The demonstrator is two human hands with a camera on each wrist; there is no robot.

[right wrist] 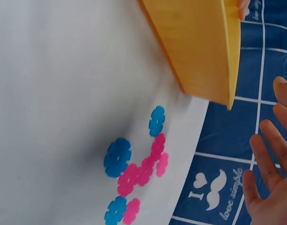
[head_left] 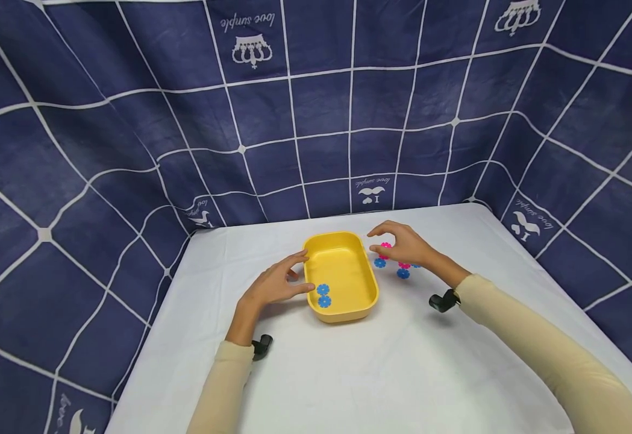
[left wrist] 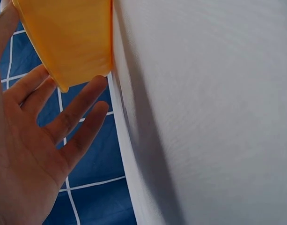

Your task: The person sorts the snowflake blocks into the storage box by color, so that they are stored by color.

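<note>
A yellow plastic tray (head_left: 344, 268) with a raised rim stands on the white cloth. Two blue flower-shaped discs (head_left: 323, 295) lie inside it, near its front left corner. My left hand (head_left: 273, 282) is at the tray's left side, thumb and fingertips right at the rim. Its fingers are spread along the tray wall in the left wrist view. To the right of the tray hovers my right hand (head_left: 406, 246), fingers apart and holding nothing. Beneath and around it lie several pink discs (right wrist: 144, 171) and blue discs (right wrist: 118, 157) of the same flower shape, partly hidden by it in the head view.
White cloth (head_left: 316, 374) covers the table. A dark blue curtain (head_left: 321, 108) with white grid lines hangs behind it and on both sides. Each wrist wears a small black device, one (head_left: 262, 348) on the left and one (head_left: 444, 301) on the right.
</note>
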